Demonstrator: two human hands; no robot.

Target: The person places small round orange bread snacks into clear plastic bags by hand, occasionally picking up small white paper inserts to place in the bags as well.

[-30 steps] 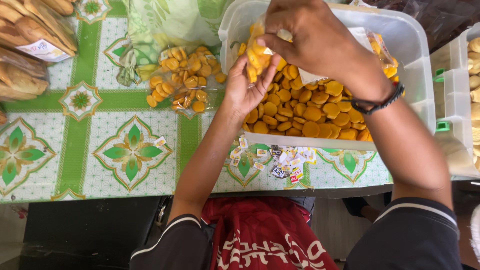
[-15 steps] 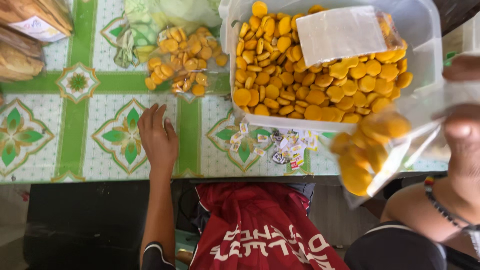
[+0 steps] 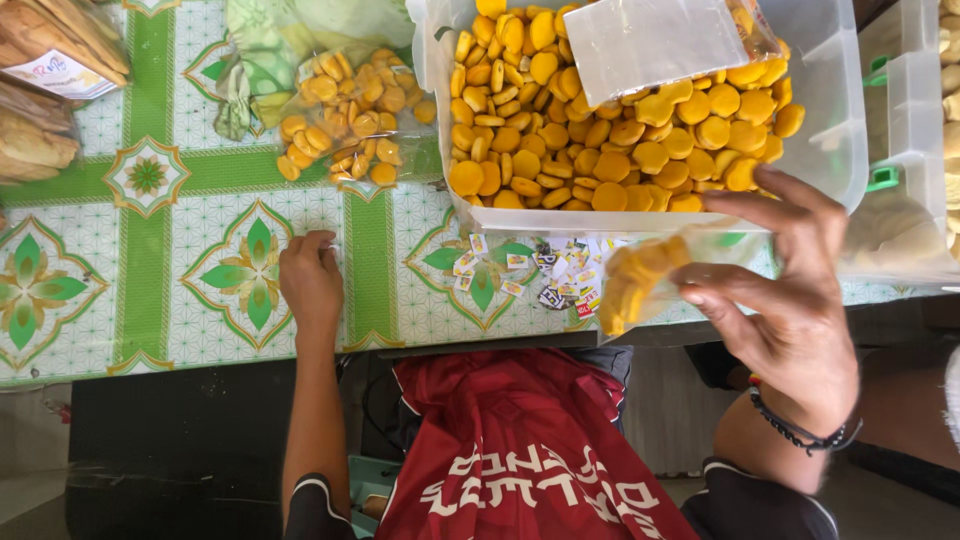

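Right hand (image 3: 790, 300), fingers pinched shut on small clear bag (image 3: 650, 275) of yellow biscuits, held just below front wall of big clear plastic tub (image 3: 830, 150). Bag partly filled, hanging over table edge, touching no other thing. Left hand (image 3: 310, 285) well left of tub, resting knuckles up on green-patterned tablecloth (image 3: 150, 280), fingers curled loosely, gripping nothing. Inside tub, heap of round yellow biscuits (image 3: 600, 130) with flat empty plastic bag (image 3: 660, 45) lying on top. Just left of tub, filled bag of same biscuits (image 3: 350, 115). Just below tub's front wall, scatter of small paper labels (image 3: 530, 265). Right of tub, smaller clear containers (image 3: 905, 110).
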